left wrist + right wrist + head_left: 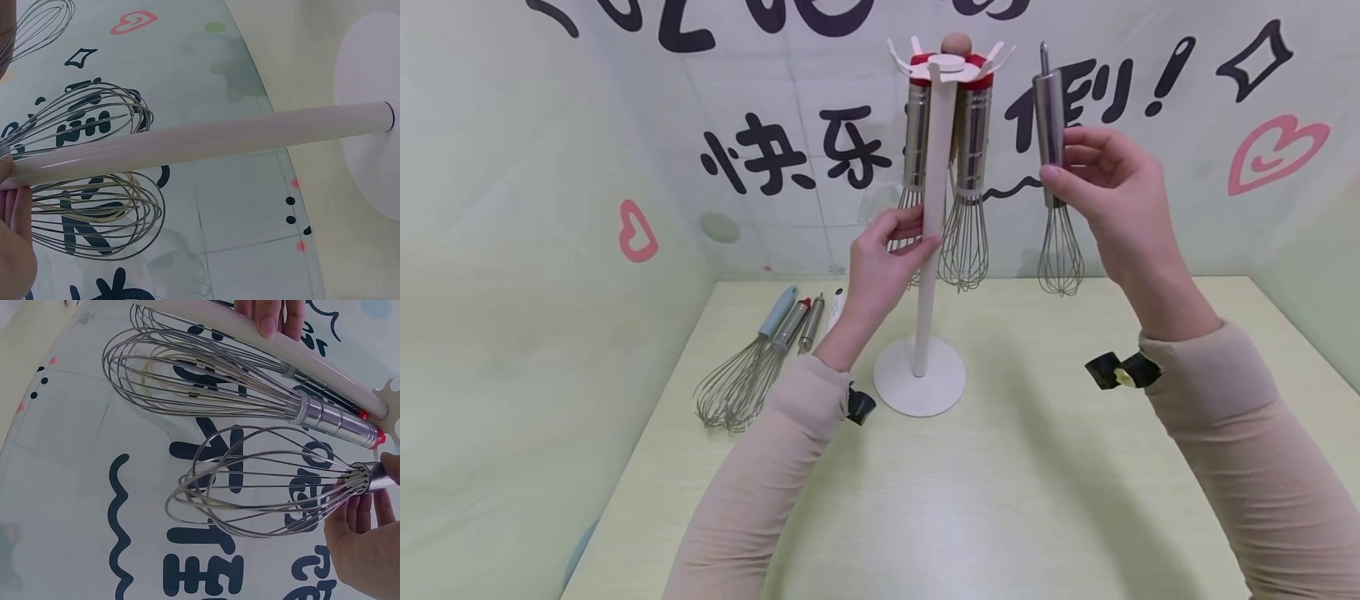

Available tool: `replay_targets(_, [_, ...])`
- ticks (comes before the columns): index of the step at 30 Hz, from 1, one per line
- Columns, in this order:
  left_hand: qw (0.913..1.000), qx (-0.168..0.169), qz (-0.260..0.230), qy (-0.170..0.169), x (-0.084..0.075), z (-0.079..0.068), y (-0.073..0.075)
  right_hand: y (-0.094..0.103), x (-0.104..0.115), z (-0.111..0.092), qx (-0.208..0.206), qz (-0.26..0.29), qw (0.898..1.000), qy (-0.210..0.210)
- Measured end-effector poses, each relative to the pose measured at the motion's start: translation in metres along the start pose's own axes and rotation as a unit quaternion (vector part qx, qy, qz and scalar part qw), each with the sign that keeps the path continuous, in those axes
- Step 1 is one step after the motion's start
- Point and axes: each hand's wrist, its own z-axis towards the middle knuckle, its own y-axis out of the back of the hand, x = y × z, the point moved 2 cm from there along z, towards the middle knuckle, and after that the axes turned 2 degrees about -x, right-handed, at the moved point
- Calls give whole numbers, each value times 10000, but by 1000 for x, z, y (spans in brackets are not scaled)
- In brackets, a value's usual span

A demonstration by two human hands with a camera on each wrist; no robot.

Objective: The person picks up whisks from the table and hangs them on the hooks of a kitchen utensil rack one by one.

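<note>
My right hand [1112, 183] pinches the steel handle of a whisk [1049, 137], which hangs upright with its wires down, right of a white utensil stand [934, 167] and apart from it. In the right wrist view this whisk's wire loops [262, 481] point left. My left hand [887, 262] grips the stand's pole [206, 147] between thumb and fingers, partway up. Two whisks with red-topped steel handles [974, 137] hang from the stand's hooked top [951, 67]. Behind the pole, a wooden knob [957, 43] shows above the hooks; what it belongs to is mostly hidden.
On the table at the left lie a whisk with a blue handle [777, 312], a red-tipped steel whisk [792, 325], a slim steel handle [811, 323] and a white handle [836, 307], partly covered by my left arm. The stand's round base [917, 400] rests on the table [1000, 500].
</note>
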Motion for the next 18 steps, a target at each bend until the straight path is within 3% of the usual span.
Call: replay_targets(18, [10000,15,65,-39,1,0,0,-13,1,2,62,-233,9995,179])
